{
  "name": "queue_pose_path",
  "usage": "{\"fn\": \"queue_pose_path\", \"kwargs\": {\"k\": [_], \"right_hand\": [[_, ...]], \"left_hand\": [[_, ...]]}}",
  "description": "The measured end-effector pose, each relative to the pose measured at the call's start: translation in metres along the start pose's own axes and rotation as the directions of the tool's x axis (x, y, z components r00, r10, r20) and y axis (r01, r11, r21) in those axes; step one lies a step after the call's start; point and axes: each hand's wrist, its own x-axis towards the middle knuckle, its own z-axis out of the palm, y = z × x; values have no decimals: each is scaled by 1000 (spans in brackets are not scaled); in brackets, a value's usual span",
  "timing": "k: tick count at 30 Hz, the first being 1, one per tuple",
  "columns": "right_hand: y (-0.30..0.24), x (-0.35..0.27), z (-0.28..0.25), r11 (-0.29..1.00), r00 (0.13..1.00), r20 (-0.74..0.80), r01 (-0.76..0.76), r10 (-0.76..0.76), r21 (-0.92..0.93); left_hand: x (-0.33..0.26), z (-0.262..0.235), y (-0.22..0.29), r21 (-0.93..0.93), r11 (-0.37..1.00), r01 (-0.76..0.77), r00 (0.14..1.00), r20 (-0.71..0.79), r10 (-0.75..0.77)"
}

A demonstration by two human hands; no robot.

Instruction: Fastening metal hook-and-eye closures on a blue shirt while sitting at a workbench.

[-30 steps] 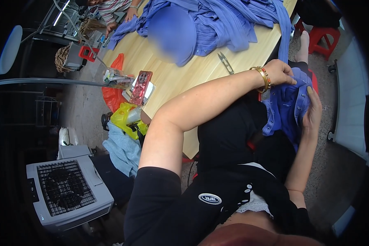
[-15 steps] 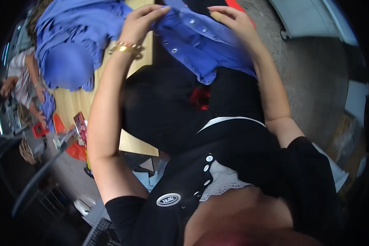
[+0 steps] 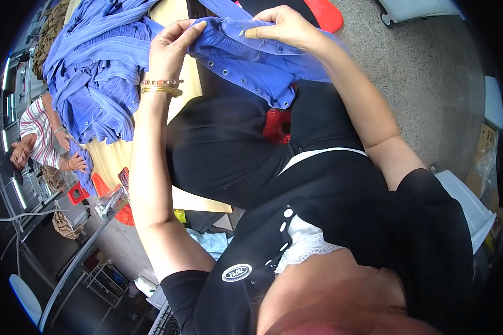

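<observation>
A blue-violet garment (image 3: 251,70) with a row of metal snaps along its edges hangs across my black-trousered lap. My left hand (image 3: 172,47) pinches its left end between thumb and fingers; gold bangles circle that wrist. Farther right along the same snap-lined edge, my right hand (image 3: 288,29) grips the cloth, with a tan covering on its thumb pressed near one snap. The lower band with more snaps droops between my knees, and folds hide the rest of the garment.
Heaped blue-violet garments (image 3: 95,72) cover much of the pale wooden table (image 3: 109,156) at left. Beyond it a person in a striped top (image 3: 36,131) handles similar cloth. A red stool (image 3: 276,125) shows beneath me; a grey wheeled bin (image 3: 419,8) stands far right.
My right hand has shifted left along the snap-lined edge, nearer my left hand. My left hand has come slightly left and lower, still holding the garment. The whole view has shifted a little.
</observation>
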Motion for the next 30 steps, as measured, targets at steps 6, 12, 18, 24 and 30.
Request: {"fn": "queue_pose_path", "kwargs": {"k": [6,12,18,24,30], "right_hand": [[-44,-17,-1,987,984,-103,-139,148,84],[-60,-11,18,979,897,-399,146,-193,-144],[-67,-13,19,909,772,-483,315,-413,-274],[-63,-10,16,605,511,-361,471,-780,-642],[-71,-14,14,711,650,-374,385,-661,-588]], "left_hand": [[1,16,0,487,862,-140,977,-73,200],[-12,44,15,592,779,-206,949,-73,306],[-8,35,10,173,984,-32,997,-58,42],[-11,37,18,41,997,67,998,-26,-66],[-10,36,17,-12,997,73,996,-42,-73]]}}
